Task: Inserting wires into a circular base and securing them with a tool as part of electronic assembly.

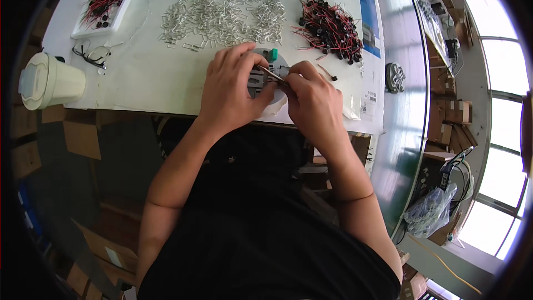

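Observation:
A grey round fixture (257,79) with slots and a green block (272,55) sits near the table's front edge, partly hidden by both hands. My left hand (230,86) curls round its left side, thumb at the near side and index finger at the far side. A slim metallic strip (270,73), possibly a tool, slants across the fixture; its kind is unclear. My right hand (315,91) pinches the strip's right end, fingers closed. The strip's other end lies by my left index fingertip. Beyond the hands spreads a heap of small silvery U-shaped clips (216,16).
Black round parts with red wires (333,30) are piled at the right; more fill a white tray (114,25) at the far left. Eyeglasses (91,55) and a lidded white cup (55,80) are at left. A grey metal fixture (395,78) rests on the green side bench (400,128).

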Available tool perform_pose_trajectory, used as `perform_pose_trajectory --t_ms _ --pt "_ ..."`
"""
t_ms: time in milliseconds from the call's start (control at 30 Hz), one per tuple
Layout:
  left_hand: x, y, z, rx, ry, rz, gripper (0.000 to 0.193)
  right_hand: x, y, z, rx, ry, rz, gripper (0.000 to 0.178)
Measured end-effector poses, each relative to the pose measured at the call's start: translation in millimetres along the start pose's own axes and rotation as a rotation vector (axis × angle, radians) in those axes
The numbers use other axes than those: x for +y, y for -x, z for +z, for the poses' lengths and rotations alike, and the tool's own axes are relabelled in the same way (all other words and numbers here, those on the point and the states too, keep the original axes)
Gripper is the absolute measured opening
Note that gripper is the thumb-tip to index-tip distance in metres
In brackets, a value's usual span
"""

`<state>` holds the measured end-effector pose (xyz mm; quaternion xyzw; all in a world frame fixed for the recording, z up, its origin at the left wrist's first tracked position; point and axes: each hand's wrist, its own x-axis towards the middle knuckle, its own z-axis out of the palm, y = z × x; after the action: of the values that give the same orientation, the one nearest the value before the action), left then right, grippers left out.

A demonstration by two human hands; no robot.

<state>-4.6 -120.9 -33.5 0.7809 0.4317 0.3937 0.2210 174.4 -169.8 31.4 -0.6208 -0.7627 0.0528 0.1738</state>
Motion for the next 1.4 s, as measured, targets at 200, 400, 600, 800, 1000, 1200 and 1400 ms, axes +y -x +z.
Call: perform_pose_trajectory --t_ms 200,400,600,800,1000,1200,1400 --pt "-4.0 7.5 -3.2 -0.003 -0.039 0.024 0.049 3.9 -4.2 2.6 -0.012 -0.017 -0.037 0.006" --pt "-1.2 7.7 -3.7 -0.071 -0.034 -0.014 0.054 1.2 -5.9 -5.3 -0.107 0.095 -0.057 0.007" --pt "-0.7 10.1 -5.3 -0.069 -0.038 0.001 0.061 0.5 12.9 14.1 0.082 0.059 -0.138 0.025" --pt "-3.1 10.6 -12.8 -0.130 -0.064 0.024 0.074 -1.8 27.9 25.7 0.201 -0.100 -0.029 0.027" --pt "0.4 9.3 -11.0 -0.151 -0.080 0.013 0.078 2.4 -0.2 28.9 0.470 -1.148 0.246 0.022" --pt "0.8 11.9 -11.1 -0.152 -0.071 -0.007 0.080 0.5 -23.2 55.8 0.434 -1.467 0.069 0.040" --pt "0.6 9.8 -9.5 -0.118 -0.070 0.014 0.082 -2.8 -28.7 62.9 0.472 -1.184 0.034 0.044"
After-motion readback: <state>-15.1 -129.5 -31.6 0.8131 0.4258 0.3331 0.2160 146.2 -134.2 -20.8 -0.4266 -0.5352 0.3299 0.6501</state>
